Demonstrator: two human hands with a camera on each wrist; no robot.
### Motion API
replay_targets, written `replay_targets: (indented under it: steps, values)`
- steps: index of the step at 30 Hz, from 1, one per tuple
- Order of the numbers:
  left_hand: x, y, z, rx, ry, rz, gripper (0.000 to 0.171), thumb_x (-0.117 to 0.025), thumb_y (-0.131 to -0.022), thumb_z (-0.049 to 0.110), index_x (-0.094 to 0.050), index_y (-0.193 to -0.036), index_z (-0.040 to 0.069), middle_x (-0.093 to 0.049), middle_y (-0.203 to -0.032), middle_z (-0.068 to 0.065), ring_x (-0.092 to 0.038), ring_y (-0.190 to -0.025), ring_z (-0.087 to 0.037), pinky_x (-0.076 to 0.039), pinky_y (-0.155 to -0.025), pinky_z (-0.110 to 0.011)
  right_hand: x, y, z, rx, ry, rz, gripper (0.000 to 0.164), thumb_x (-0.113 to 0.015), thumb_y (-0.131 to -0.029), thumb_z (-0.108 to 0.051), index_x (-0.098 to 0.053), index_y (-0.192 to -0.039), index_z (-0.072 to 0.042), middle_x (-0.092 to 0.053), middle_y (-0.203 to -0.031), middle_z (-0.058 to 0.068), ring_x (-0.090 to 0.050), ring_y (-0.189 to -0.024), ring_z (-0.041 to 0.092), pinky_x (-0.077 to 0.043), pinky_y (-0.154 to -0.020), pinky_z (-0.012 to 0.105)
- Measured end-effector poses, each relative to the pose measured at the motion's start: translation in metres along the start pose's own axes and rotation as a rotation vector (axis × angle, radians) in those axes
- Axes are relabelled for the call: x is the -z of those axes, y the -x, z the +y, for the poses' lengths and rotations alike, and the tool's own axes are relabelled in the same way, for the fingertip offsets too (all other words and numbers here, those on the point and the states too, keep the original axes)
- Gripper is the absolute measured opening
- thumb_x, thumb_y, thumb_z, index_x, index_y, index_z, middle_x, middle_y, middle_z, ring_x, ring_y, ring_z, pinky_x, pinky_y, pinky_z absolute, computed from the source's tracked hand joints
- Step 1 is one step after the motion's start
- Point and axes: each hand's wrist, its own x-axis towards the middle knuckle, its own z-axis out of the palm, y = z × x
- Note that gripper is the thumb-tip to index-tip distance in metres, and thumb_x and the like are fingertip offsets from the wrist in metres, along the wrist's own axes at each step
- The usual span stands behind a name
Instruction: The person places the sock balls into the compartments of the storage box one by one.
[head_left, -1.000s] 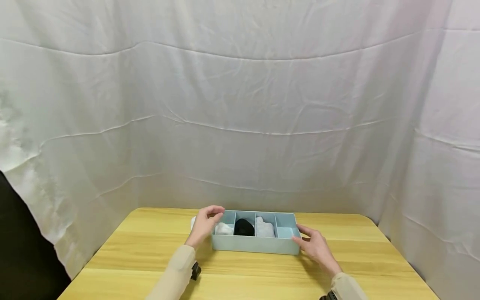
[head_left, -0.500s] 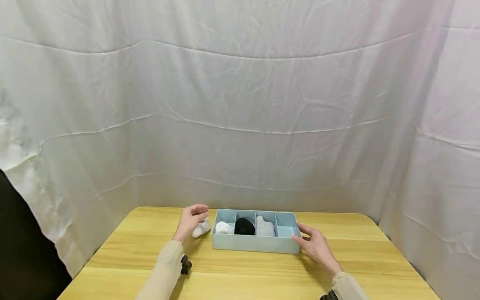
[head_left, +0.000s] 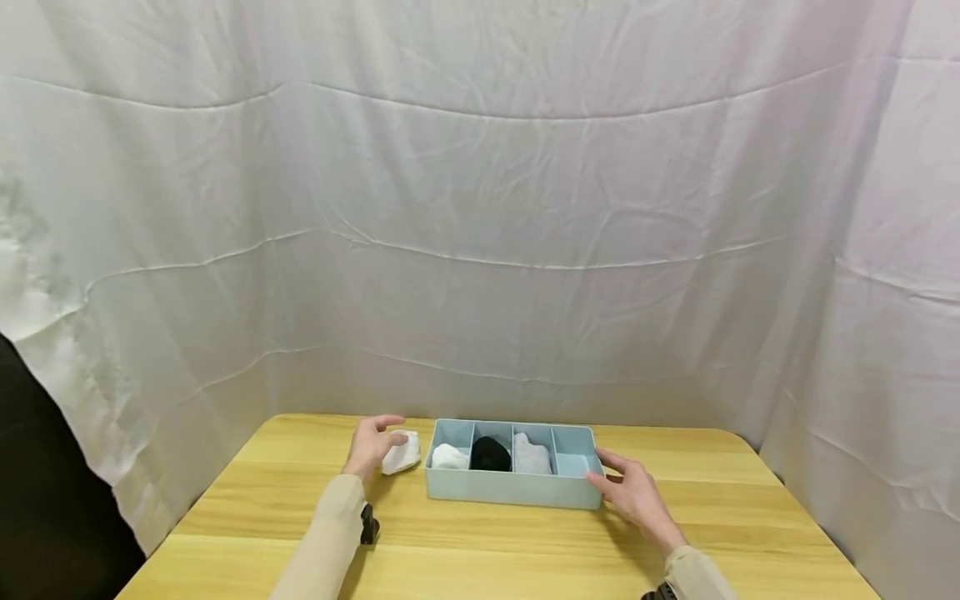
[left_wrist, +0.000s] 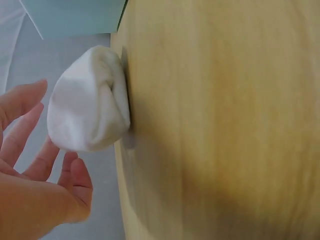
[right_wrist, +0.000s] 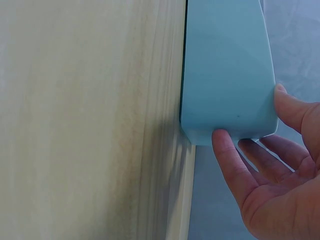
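My left hand (head_left: 369, 443) is beside a white rolled-up sock (head_left: 402, 452) on the table, left of the box. In the left wrist view its fingers are spread and loosely bent, fingertips right at the side of the sock (left_wrist: 89, 102). My right hand (head_left: 633, 498) touches the right end of a light blue divided storage box (head_left: 513, 488). The right wrist view has the thumb on the box's top rim and the extended fingers along its end wall. From left, the box's compartments hold a white sock (head_left: 449, 457), a black sock (head_left: 490, 455) and a grey sock (head_left: 532, 456); the rightmost is bare.
The light wooden table (head_left: 480, 554) has its back edge just behind the box. White cloth (head_left: 525, 208) hangs at the back and both sides. A black shape (head_left: 52, 483) is at the far left.
My left hand has moved left from the box's left compartment to the loose white sock, which shows more fully now. The right hand stays at the box's right end.
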Motion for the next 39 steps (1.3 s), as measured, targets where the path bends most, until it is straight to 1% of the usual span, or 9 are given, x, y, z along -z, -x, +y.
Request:
replay_targets:
  steps: [3, 8, 12, 16, 20, 22, 24, 31, 39]
  values:
    - [0.0, 0.0, -0.002, 0.005, 0.006, -0.021, 0.045, -0.071, -0.082, 0.002, -0.065, -0.127, 0.003, -0.046, -0.147, -0.023, -0.034, -0.138, -0.044, -0.029, -0.113, -0.058, 0.0, 0.0, -0.001, -0.005, -0.003, -0.001, 0.056, -0.065, -0.095, -0.014, -0.044, -0.145, 0.002, -0.042, -0.147, 0.027, -0.055, -0.122, 0.045, -0.057, -0.087, 0.039]
    - [-0.002, 0.001, -0.004, 0.026, 0.058, -0.065, 0.053, -0.07, -0.081, -0.003, -0.059, -0.133, 0.001, -0.041, -0.15, -0.024, -0.033, -0.139, -0.045, -0.03, -0.113, -0.057, 0.001, 0.0, -0.002, -0.009, 0.005, -0.004, 0.056, -0.065, -0.095, -0.014, -0.044, -0.145, 0.002, -0.042, -0.148, 0.027, -0.055, -0.123, 0.045, -0.057, -0.086, 0.04]
    - [-0.004, 0.0, -0.006, 0.041, 0.062, -0.098, 0.054, -0.069, -0.082, -0.003, -0.057, -0.134, 0.001, -0.042, -0.15, -0.023, -0.035, -0.139, -0.043, -0.033, -0.112, -0.055, 0.0, 0.0, -0.003, 0.0, 0.004, -0.01, 0.056, -0.064, -0.095, -0.015, -0.044, -0.145, 0.003, -0.042, -0.147, 0.028, -0.055, -0.122, 0.046, -0.057, -0.086, 0.041]
    - [-0.006, -0.002, -0.009, 0.053, 0.051, -0.118, 0.054, -0.071, -0.081, -0.002, -0.058, -0.134, 0.003, -0.045, -0.147, -0.023, -0.042, -0.134, -0.042, -0.036, -0.111, -0.053, 0.0, 0.0, -0.003, -0.001, -0.004, -0.012, 0.056, -0.064, -0.095, -0.015, -0.044, -0.145, 0.002, -0.042, -0.148, 0.028, -0.056, -0.121, 0.045, -0.057, -0.087, 0.041]
    - [-0.006, -0.002, -0.011, 0.069, 0.049, -0.138, 0.055, -0.072, -0.079, -0.002, -0.059, -0.133, 0.002, -0.052, -0.14, -0.024, -0.051, -0.122, -0.036, -0.045, -0.1, -0.045, 0.0, 0.0, -0.002, -0.008, -0.004, -0.01, 0.056, -0.064, -0.095, -0.015, -0.044, -0.145, 0.002, -0.041, -0.148, 0.028, -0.056, -0.122, 0.045, -0.056, -0.087, 0.041]
    - [-0.007, -0.001, -0.011, 0.081, 0.051, -0.147, 0.054, -0.072, -0.079, -0.003, -0.06, -0.131, 0.002, -0.054, -0.136, -0.025, -0.054, -0.116, -0.034, -0.048, -0.094, -0.04, 0.0, 0.0, -0.002, -0.008, -0.004, -0.009, 0.056, -0.064, -0.095, -0.015, -0.044, -0.145, 0.002, -0.041, -0.148, 0.028, -0.055, -0.122, 0.046, -0.056, -0.087, 0.041]
    - [-0.007, -0.001, -0.011, 0.087, 0.047, -0.155, 0.051, -0.071, -0.08, -0.002, -0.062, -0.129, 0.002, -0.056, -0.134, -0.024, -0.055, -0.114, -0.033, -0.048, -0.092, -0.039, 0.0, 0.0, -0.002, -0.009, -0.006, -0.006, 0.056, -0.064, -0.095, -0.014, -0.044, -0.145, 0.002, -0.041, -0.148, 0.028, -0.055, -0.122, 0.046, -0.056, -0.087, 0.042]
    - [-0.007, -0.001, -0.01, 0.101, 0.018, -0.15, 0.04, -0.069, -0.083, -0.001, -0.067, -0.122, 0.006, -0.056, -0.133, -0.021, -0.053, -0.115, -0.033, -0.046, -0.094, -0.041, 0.0, 0.0, -0.002, -0.005, -0.006, -0.008, 0.055, -0.064, -0.095, -0.014, -0.044, -0.145, 0.002, -0.041, -0.148, 0.029, -0.056, -0.122, 0.046, -0.057, -0.087, 0.041]
    - [-0.008, -0.002, -0.012, 0.107, 0.038, -0.129, 0.039, -0.069, -0.082, 0.0, -0.067, -0.121, 0.004, -0.056, -0.131, -0.022, -0.054, -0.109, -0.031, -0.048, -0.087, -0.035, 0.0, 0.001, -0.002, 0.001, -0.001, -0.009, 0.056, -0.065, -0.095, -0.016, -0.045, -0.144, 0.002, -0.042, -0.147, 0.028, -0.057, -0.121, 0.045, -0.057, -0.087, 0.041]
